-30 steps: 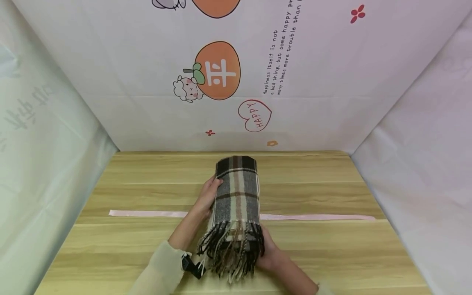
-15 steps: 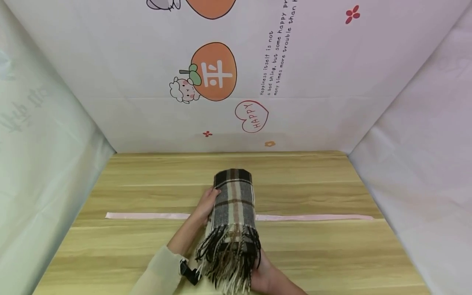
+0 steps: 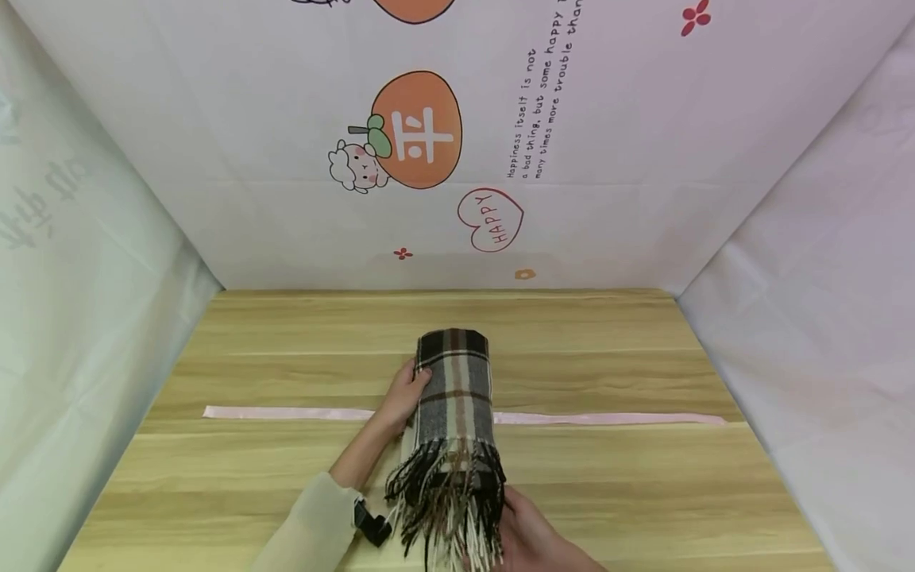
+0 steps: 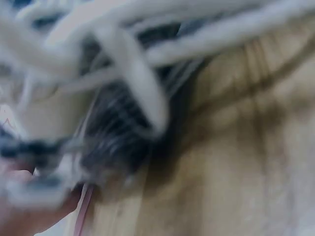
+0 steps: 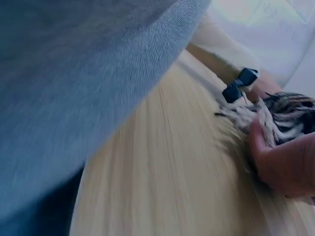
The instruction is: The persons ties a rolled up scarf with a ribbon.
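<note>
A folded plaid scarf [image 3: 456,397] in grey, black, white and brown lies lengthwise in the head view, its fringe [image 3: 450,500] toward me. My left hand [image 3: 403,400] grips its left edge, thumb on top and the other fingers hidden. At the fringe end, my right hand [image 3: 529,534] holds the lower right side; its fingers are partly under the scarf. The right wrist view shows the thumb of that right hand [image 5: 285,160] against the fringe strands [image 5: 275,118]. Blurred white strands [image 4: 133,78] cross the left wrist view.
A pink ribbon [image 3: 608,419] stretches across the wooden table [image 3: 286,477], passing behind or under the scarf. A printed white sheet [image 3: 286,159] rises at the back, with white sheets at both sides. A black strap buckle [image 3: 372,524] sits at my left wrist.
The scarf has come toward me and lower in the view, with both hands on it. My right hand has slid nearer to me along the fringe end.
</note>
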